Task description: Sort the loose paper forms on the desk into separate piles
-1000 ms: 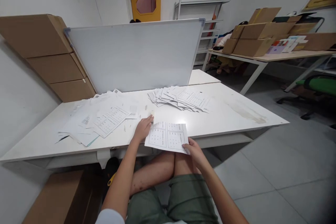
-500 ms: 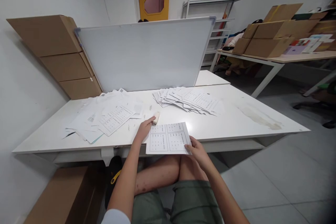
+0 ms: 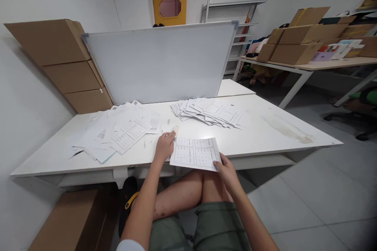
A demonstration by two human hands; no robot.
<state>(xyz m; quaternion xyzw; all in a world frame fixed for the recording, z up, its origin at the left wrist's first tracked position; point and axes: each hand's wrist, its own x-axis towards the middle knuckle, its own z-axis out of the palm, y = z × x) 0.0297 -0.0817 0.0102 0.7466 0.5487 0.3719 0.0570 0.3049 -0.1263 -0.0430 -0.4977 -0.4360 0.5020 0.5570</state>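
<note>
My right hand (image 3: 226, 170) pinches the right edge of a printed sheet of paper (image 3: 194, 155), thumb on top. Boxed panels with small marks cover the sheet, which hangs tilted over the table's front edge. At its upper left corner, my left hand (image 3: 165, 146) has its fingers closed over a small pale block (image 3: 176, 129) at the tabletop. Most of that block is hidden by the fingers, and its kind is unclear. Beyond my left hand lies a spread heap of printed papers (image 3: 129, 135). A second, fanned stack of papers (image 3: 218, 111) lies farther back on the right.
The white table (image 3: 259, 125) bears a brownish stain at right. A whiteboard (image 3: 161, 62) stands along its back, beside stacked cardboard boxes (image 3: 67, 74). Another cardboard box (image 3: 64, 215) is on the floor at lower left. More boxes (image 3: 297, 53) sit on a second table at right.
My left hand has turned palm-down over the pale block, so less of it shows. The sheet and my right hand have shifted slightly right. The whole view has moved a little.
</note>
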